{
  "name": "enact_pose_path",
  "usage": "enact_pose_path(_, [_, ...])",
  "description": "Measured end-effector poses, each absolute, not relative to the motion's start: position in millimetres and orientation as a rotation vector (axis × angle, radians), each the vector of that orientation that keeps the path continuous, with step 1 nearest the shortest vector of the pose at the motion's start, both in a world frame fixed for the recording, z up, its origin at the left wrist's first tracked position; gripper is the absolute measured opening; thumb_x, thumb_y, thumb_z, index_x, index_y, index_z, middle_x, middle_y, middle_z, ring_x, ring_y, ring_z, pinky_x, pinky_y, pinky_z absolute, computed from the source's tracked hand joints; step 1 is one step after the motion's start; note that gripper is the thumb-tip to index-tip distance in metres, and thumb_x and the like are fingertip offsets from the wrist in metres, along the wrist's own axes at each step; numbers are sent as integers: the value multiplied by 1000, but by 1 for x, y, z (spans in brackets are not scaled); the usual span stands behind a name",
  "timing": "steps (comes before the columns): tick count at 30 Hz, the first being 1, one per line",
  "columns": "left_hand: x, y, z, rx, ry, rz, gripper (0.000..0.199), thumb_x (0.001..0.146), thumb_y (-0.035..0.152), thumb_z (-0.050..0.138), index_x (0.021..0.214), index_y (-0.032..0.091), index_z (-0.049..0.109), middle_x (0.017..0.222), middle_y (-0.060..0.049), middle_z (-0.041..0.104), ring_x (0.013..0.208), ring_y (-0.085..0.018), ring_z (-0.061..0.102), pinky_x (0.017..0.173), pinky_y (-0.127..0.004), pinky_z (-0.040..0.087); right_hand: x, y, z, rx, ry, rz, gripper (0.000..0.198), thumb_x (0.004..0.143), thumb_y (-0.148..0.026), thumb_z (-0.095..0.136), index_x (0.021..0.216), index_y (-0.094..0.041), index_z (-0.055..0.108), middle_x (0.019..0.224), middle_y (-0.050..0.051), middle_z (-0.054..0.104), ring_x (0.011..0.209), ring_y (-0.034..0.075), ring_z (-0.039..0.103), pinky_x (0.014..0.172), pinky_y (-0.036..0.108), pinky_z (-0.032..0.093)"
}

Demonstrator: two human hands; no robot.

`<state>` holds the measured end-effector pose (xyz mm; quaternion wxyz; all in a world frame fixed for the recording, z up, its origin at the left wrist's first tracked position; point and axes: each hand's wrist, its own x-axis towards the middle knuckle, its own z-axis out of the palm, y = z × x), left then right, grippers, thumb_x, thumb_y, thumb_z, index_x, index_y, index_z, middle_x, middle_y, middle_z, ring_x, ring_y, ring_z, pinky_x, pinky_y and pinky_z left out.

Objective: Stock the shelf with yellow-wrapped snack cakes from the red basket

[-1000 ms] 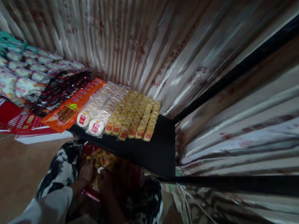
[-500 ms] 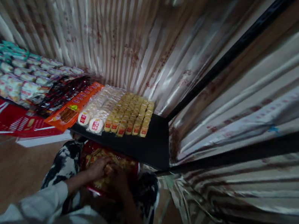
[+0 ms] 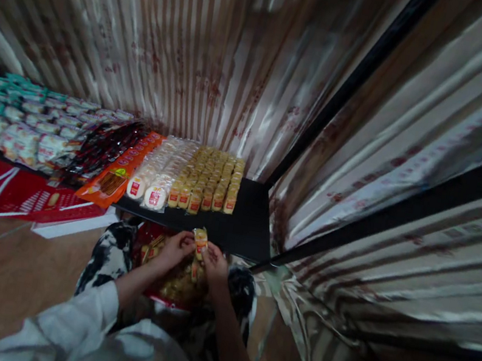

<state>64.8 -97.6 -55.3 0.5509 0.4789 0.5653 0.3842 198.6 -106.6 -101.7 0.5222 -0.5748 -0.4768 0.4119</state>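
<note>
Both hands lift one snack packet above the red basket.
Left hand [image 3: 175,248] and right hand [image 3: 214,263] pinch the yellow packet [image 3: 200,240]; the black shelf [image 3: 244,230] edge with stacked yellow packs [image 3: 213,183] sits just beyond.

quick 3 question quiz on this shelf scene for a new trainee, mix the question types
1. True or false: the left hand and right hand both hold the small yellow packet.
2. Multiple choice: on the black shelf, the bare space lies A) to the right of the yellow packets; B) left of the orange pack; C) between the round white cakes and the yellow packets.
3. Fill in: below the hands lies a ___ basket with more packets.

Key: 1 true; 2 A; 3 red.
</note>
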Motion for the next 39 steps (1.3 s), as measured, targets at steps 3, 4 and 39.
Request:
enact_pose_path(3, [71,-95,-54,1177,1367,929,20,75,23,59,93,14,62,79,-2,67,69,-11,60,68,-23,48,199,-105,-96,-1334,-1082,1084,41,72,-52,58,91,-17,66,87,10,73,76,23,70,67,35,57])
enact_pose_path(4, [73,-93,-54,1192,1371,943,20,76,23,59,93,14,63,80,-3,68,70,-11,61,69,-23,49,201,-104,-94,-1344,-1105,1063,39,73,-50,58,93,-18,66,88,10,73,78,23,69,70,35,57])
enact_pose_path(39, [76,-31,-88,2096,1673,962,41,86,14,39,126,15,49,120,-13,51,111,-20,54,94,-34,49,183,-10,-75,-1729,-1386,475,26,82,-44,46,87,-20,54,83,2,61,71,15,58,68,25,43])
